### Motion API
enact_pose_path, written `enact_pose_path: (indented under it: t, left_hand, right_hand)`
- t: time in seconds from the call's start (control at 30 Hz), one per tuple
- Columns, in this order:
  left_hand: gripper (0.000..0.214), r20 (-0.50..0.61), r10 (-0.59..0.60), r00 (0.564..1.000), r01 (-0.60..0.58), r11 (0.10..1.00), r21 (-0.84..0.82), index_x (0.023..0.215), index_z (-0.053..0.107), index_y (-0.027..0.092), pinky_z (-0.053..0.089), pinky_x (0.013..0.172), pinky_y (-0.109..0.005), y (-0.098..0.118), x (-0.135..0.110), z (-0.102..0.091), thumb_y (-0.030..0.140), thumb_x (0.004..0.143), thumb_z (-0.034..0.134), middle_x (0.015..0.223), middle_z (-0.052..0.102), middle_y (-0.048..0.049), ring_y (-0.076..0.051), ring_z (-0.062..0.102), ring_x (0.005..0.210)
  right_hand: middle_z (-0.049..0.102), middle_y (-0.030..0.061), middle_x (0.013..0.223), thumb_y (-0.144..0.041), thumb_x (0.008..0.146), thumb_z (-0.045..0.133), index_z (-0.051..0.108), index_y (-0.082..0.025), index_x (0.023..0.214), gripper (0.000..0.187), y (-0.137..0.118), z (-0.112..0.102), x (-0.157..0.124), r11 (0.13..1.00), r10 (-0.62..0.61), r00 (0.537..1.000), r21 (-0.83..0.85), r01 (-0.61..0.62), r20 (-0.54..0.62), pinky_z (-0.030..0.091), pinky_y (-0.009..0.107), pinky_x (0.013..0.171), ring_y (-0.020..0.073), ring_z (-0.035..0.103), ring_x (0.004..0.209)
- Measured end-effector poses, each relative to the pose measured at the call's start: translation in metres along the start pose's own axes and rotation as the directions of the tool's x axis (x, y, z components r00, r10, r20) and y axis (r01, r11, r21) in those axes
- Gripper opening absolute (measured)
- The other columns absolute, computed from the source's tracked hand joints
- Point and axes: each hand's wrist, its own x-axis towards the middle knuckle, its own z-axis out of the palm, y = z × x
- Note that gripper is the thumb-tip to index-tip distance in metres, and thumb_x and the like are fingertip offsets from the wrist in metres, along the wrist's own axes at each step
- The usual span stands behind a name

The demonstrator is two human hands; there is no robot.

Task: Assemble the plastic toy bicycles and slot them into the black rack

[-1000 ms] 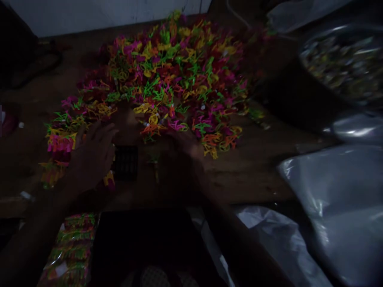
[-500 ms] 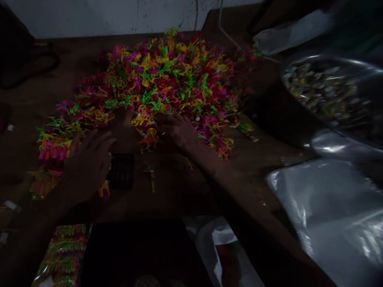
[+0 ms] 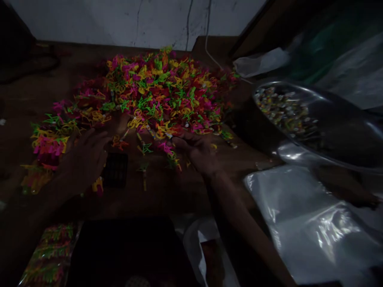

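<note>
A large heap of small bright plastic pieces (image 3: 161, 87), in pink, green, yellow, orange and red, spreads over the wooden table. My right hand (image 3: 199, 151) is at its front edge, thumb and fingers pinched on a small plastic piece with a pale stick end (image 3: 169, 135); the dim light blurs the details. My left hand (image 3: 85, 155) hovers or rests by the left arm of the heap, fingers stretched and slightly apart. Beside it lies a black slotted tray (image 3: 116, 169). A single piece with a thin stick (image 3: 145, 179) lies to the tray's right.
A shiny metal bowl (image 3: 338, 147) of small pale and coloured parts stands at the right. Clear plastic bags (image 3: 287, 207) lie in front of it. A filled clear packet (image 3: 49, 251) is at the lower left, a white sack (image 3: 191, 247) below the table edge.
My right hand has moved right and slightly down, drawing out of the heap; several pieces now lie loose along its front edge. My left hand has barely moved. The view has shifted.
</note>
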Motion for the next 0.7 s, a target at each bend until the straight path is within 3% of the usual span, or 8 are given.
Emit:
enact_pose_path:
  t: [0.1,0.2,0.3,0.37,0.43,0.57,0.7]
  left_hand:
    - [0.044,0.043,-0.041,0.998,0.039,0.998,0.053,0.134,0.057,0.021,0.02,0.124,-0.063,0.005,0.0,-0.002,0.033,0.098,0.034,0.147,0.058,-0.007,-0.033,0.039,0.147]
    - [0.047,0.073,-0.058,0.996,0.052,0.996,0.075,0.137,0.056,0.019,0.018,0.124,-0.062,0.01,0.002,-0.004,0.032,0.097,0.033,0.149,0.056,-0.007,-0.032,0.037,0.148]
    - [0.047,0.112,-0.094,0.989,0.084,0.992,0.095,0.138,0.054,0.022,0.017,0.125,-0.06,0.014,0.005,-0.005,0.03,0.096,0.035,0.151,0.055,-0.0036,-0.028,0.036,0.149]
    - [0.049,0.149,-0.129,0.98,0.113,0.987,0.116,0.14,0.053,0.021,0.016,0.126,-0.058,0.016,0.007,-0.006,0.028,0.095,0.037,0.152,0.054,-0.0035,-0.028,0.035,0.149]
    - [0.052,0.19,-0.161,0.969,0.137,0.982,0.131,0.144,0.05,0.02,0.015,0.127,-0.056,0.019,0.01,-0.008,0.028,0.094,0.04,0.153,0.052,-0.004,-0.027,0.033,0.15]
    - [0.052,0.212,-0.184,0.96,0.167,0.981,0.096,0.145,0.049,0.026,0.011,0.129,-0.052,0.02,0.011,-0.009,0.032,0.094,0.043,0.157,0.047,0.0002,-0.025,0.029,0.153]
    - [0.05,0.156,-0.144,0.977,0.132,0.988,0.085,0.145,0.049,0.025,0.014,0.128,-0.054,0.018,0.007,-0.006,0.034,0.098,0.035,0.156,0.048,0.0002,-0.026,0.031,0.152]
  right_hand:
    - [0.07,-0.0013,0.07,-0.046,0.066,0.083,0.075,-0.023,0.071,0.025,0.005,0.02,-0.025,0.979,0.118,0.993,0.167,-0.113,-0.02,0.048,0.027,0.067,0.0138,0.062,0.07]
    - [0.072,-0.0014,0.075,-0.048,0.064,0.083,0.077,-0.023,0.082,0.031,0.012,0.041,-0.051,0.914,0.297,0.955,0.292,-0.283,-0.003,0.046,0.025,0.059,0.0115,0.06,0.063]
    - [0.074,0.0008,0.075,-0.044,0.059,0.085,0.078,-0.021,0.084,0.035,0.008,0.062,-0.076,0.837,0.461,0.885,0.297,-0.459,0.069,0.047,0.025,0.057,0.013,0.062,0.063]
    - [0.074,0.0018,0.075,-0.04,0.06,0.083,0.077,-0.019,0.083,0.032,0.001,0.077,-0.092,0.835,0.479,0.873,0.26,-0.486,0.094,0.049,0.026,0.057,0.0155,0.064,0.066]
    - [0.073,0.0009,0.074,-0.036,0.065,0.078,0.076,-0.018,0.083,0.025,-0.003,0.092,-0.104,0.882,0.408,0.908,0.217,-0.418,0.09,0.049,0.026,0.057,0.0167,0.065,0.067]
    - [0.072,0.0002,0.076,-0.031,0.079,0.067,0.071,-0.018,0.083,0.014,0.003,0.12,-0.114,0.989,0.138,0.99,0.049,-0.139,0.03,0.049,0.026,0.06,0.0162,0.065,0.07]
    - [0.072,0.0006,0.077,-0.032,0.09,0.06,0.07,-0.019,0.086,0.017,0.018,0.147,-0.105,0.995,-0.089,0.995,-0.05,0.088,-0.033,0.049,0.026,0.06,0.0152,0.064,0.067]
